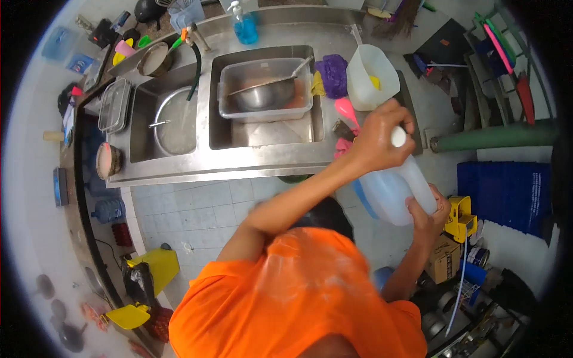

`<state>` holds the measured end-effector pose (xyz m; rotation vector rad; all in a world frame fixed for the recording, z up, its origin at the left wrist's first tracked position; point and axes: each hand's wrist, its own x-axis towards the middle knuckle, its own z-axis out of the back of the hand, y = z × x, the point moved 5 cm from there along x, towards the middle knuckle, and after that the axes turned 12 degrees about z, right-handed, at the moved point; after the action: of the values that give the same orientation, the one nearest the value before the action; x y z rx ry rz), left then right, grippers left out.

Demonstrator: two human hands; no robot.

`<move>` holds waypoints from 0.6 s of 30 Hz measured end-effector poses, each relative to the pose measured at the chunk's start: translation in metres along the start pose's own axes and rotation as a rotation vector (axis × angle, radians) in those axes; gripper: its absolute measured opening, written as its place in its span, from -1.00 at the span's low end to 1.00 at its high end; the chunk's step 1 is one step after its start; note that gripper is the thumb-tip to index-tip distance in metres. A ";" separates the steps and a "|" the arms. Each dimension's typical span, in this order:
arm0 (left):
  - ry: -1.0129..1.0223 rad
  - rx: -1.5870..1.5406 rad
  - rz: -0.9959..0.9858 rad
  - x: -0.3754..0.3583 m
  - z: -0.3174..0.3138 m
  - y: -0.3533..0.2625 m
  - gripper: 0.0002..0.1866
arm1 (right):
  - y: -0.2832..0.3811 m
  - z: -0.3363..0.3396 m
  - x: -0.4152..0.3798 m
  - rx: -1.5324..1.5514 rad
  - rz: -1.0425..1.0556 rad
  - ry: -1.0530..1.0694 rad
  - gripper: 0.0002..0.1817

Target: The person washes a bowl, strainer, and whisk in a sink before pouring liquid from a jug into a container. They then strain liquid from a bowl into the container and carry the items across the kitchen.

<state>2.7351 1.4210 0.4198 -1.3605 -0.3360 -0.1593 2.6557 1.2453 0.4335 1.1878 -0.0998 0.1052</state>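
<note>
A translucent plastic jug [382,194] with a pale bluish look is held tilted off the right end of the steel counter. My left hand [388,137] is closed around its top, at the white cap [399,136]. Lower down, my right hand [428,216] grips the jug's side near its base, fingers wrapped round it. Just beyond my left hand, a white plastic container [371,77] with something yellow inside stands on the counter. Pink items [346,113] and a purple cloth [332,76] lie to its left.
The steel counter [239,170] has two sinks. A clear tub [224,95] with a metal bowl [262,95] sits in one; a round basin [161,122] is in the other. A blue soap bottle [245,27] stands behind. A green pipe [489,140] and yellow mop wringer [459,218] are on the right.
</note>
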 end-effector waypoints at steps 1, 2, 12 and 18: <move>-0.011 0.003 0.005 0.013 -0.008 0.002 -0.77 | -0.004 0.007 0.011 0.001 -0.005 -0.033 -0.78; 0.081 -0.104 -0.115 0.025 -0.016 -0.007 -0.73 | -0.007 0.013 0.020 0.003 -0.008 -0.066 -0.78; 0.303 -0.107 -0.158 0.071 -0.014 0.001 -0.65 | -0.027 0.042 0.073 -0.015 0.003 -0.360 -0.76; 0.045 -0.765 0.270 0.073 -0.020 0.057 -0.72 | -0.029 0.039 0.090 0.029 0.004 -0.167 -0.84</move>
<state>2.8238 1.4192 0.3870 -2.1382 -0.0390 -0.0937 2.7474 1.2011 0.4335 1.2247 -0.2482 0.0108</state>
